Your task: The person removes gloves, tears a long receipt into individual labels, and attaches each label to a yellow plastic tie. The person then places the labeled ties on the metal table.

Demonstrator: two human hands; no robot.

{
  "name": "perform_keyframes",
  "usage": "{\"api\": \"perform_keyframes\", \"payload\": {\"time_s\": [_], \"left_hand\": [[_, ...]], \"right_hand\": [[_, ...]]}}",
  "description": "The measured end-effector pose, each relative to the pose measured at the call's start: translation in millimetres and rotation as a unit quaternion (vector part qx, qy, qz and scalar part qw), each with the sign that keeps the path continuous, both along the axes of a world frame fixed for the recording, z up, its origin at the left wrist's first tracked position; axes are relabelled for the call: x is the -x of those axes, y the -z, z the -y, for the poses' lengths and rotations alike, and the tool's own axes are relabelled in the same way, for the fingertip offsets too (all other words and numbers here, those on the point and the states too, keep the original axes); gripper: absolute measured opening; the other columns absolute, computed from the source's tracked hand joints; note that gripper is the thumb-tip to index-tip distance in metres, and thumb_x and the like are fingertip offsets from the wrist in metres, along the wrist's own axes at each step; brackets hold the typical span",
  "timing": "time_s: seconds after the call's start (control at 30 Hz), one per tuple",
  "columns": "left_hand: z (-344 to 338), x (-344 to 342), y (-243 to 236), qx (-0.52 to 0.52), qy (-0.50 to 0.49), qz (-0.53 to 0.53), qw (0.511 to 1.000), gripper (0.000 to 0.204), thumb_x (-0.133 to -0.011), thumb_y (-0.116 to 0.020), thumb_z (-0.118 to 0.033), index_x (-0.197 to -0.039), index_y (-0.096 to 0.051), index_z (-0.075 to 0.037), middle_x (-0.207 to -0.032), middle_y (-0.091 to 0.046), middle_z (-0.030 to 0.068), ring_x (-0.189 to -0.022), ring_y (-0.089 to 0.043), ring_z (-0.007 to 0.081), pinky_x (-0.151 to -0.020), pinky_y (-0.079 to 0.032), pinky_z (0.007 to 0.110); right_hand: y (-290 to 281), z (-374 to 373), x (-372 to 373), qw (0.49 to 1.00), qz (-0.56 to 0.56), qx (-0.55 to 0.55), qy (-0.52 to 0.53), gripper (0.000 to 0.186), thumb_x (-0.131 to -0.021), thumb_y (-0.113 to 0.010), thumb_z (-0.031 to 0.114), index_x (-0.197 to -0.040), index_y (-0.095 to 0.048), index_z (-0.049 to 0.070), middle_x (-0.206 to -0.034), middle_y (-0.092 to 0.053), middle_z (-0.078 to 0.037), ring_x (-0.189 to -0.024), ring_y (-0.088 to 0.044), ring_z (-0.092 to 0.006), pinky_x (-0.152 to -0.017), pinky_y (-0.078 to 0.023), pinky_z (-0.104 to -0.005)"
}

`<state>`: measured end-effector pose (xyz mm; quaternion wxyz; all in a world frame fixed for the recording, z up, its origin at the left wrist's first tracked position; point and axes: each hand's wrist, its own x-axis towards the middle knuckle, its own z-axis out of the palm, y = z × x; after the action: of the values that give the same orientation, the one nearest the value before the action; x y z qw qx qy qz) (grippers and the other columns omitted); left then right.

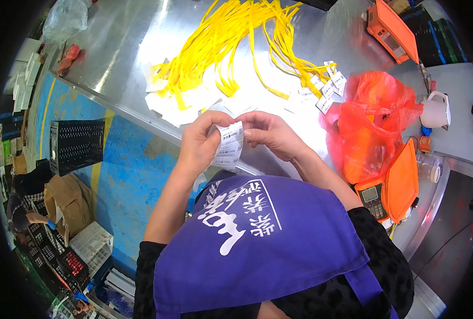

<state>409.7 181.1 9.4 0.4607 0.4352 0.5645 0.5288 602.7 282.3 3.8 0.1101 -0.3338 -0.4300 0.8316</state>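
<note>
Over the near edge of the steel table, my left hand (200, 139) pinches the left side of a strip of white printed labels (228, 148). The fingers of my right hand (271, 134) are closed on the strip's upper right corner. The strip hangs down between the two hands in front of my purple apron. Beyond them lies a bundle of yellow straps (207, 50), spread across the table. White tags (167, 103) sit at the straps' left ends, washed out by glare. More printed white tags (328, 91) fan out at their right ends.
A red plastic bag (372, 127) sits to the right, beside an orange case with a keypad device (374, 199). Farther right are a white pitcher (436, 110) and an orange bin (388, 32). A black crate (77, 146) stands on the blue floor (133, 186) at left.
</note>
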Motion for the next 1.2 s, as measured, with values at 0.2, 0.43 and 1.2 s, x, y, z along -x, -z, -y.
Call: {"api": "perform_keyframes", "payload": {"time_s": [0.2,0.43,1.2], "left_hand": [[-1.3,-8.8,-0.3,-0.018,-0.019,-0.022,0.999,0.009,-0.091,-0.061,0.005,-0.097,-0.063,-0.002,-0.102,-0.065,0.0044,-0.095,-0.060,0.0118,-0.083,-0.050,0.027],[5.9,-9.0,-1.1,0.109,-0.010,-0.113,0.988,0.013,-0.089,-0.072,-0.008,-0.098,-0.066,0.000,-0.089,-0.068,0.0054,-0.089,-0.062,0.0132,-0.080,-0.050,0.028],[14.8,-8.8,4.5,0.114,0.011,-0.098,0.989,0.008,-0.092,-0.066,-0.004,-0.098,-0.065,0.000,-0.091,-0.068,0.0051,-0.093,-0.063,0.0147,-0.084,-0.050,0.030]], "right_hand": [[15.4,9.4,-2.7,0.997,-0.034,-0.037,0.052,0.018,-0.092,-0.073,0.016,-0.105,-0.065,0.006,-0.088,-0.063,0.002,-0.078,-0.059,-0.0089,-0.071,-0.049,-0.0236],[24.9,-67.3,-62.7,0.950,0.144,-0.258,0.102,0.005,-0.094,-0.065,0.012,-0.098,-0.064,0.008,-0.087,-0.062,0.004,-0.079,-0.056,-0.0055,-0.072,-0.047,-0.0228],[29.6,-166.6,-64.2,0.770,0.301,-0.492,-0.273,0.023,-0.093,-0.057,0.025,-0.102,-0.070,0.008,-0.099,-0.071,-0.016,-0.094,-0.067,-0.0318,-0.085,-0.051,-0.0409]]}}
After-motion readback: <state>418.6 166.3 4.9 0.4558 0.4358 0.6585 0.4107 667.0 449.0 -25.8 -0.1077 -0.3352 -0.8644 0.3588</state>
